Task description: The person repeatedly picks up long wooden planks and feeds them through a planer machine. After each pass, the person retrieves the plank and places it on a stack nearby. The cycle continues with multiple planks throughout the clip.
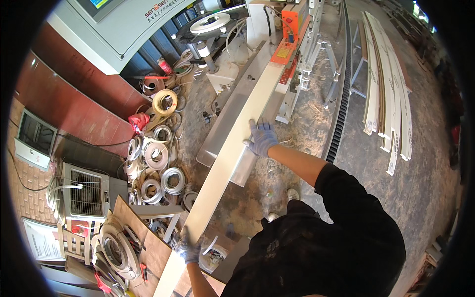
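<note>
A long, narrow pale board [223, 163] runs from the lower edge up to the orange machine head [295, 22] at the far end. My right hand [263, 138], in a grey-white glove, lies on the board's right edge about midway, with its fingers spread over the top face. Nearer to me, my gloved left hand [188, 247] grips the same board by its edge; part of its fingers is hard to make out. Under the board's middle part is a flat grey metal support [210, 151].
Many rolls of edge-banding tape [173, 180] lie on the floor at left, near a white machine cabinet [89, 44]. A brown panel [148, 242] with tools is by my left hand. A black roller track [341, 119] and stacked white strips [388, 89] stand at right.
</note>
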The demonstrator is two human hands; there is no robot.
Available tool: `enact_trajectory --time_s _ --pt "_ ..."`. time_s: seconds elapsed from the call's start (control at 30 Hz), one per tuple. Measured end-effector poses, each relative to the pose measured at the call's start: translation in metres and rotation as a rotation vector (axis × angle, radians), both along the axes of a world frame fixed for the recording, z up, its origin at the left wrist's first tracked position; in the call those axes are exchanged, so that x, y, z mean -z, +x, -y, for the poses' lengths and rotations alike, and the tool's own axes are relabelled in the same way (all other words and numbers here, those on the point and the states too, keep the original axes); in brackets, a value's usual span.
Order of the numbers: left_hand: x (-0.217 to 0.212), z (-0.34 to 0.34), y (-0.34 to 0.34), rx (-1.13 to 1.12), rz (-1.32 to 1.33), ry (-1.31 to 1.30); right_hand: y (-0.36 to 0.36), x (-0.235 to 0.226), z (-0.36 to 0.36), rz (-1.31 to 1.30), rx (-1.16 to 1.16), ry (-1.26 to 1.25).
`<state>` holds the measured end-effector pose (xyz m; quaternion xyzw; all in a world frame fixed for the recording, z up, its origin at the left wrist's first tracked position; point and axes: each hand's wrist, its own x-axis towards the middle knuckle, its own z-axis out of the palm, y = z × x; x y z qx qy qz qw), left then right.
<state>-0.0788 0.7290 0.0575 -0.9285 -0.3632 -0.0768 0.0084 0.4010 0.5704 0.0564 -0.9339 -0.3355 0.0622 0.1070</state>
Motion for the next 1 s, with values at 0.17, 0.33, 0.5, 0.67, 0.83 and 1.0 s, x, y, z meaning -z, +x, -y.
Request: enact_trajectory --time_s 0.17,0.33,0.5,0.67,0.83,1.0 --pt "-0.002 0.001 0.004 -0.099 -0.001 -0.080 0.001 -0.004 0.001 -0.007 -0.006 -0.014" --pt "0.003 -0.001 0.004 -0.135 0.037 -0.139 0.004 -0.001 0.002 -0.003 -0.013 -0.014" --pt "0.006 -0.001 0.001 -0.068 -0.029 -0.028 0.005 0.000 0.004 0.013 -0.015 0.050" --pt "0.005 -0.003 0.000 -0.074 -0.047 -0.059 0.006 -0.004 0.005 -0.012 -0.026 0.025" --pt "0.009 -0.005 0.005 -0.113 -0.117 -0.044 0.009 -0.007 0.005 -0.008 -0.035 -0.009" --pt "0.016 -0.003 0.005 -0.162 0.144 -0.292 0.016 -0.008 0.005 -0.038 -0.041 -0.018"
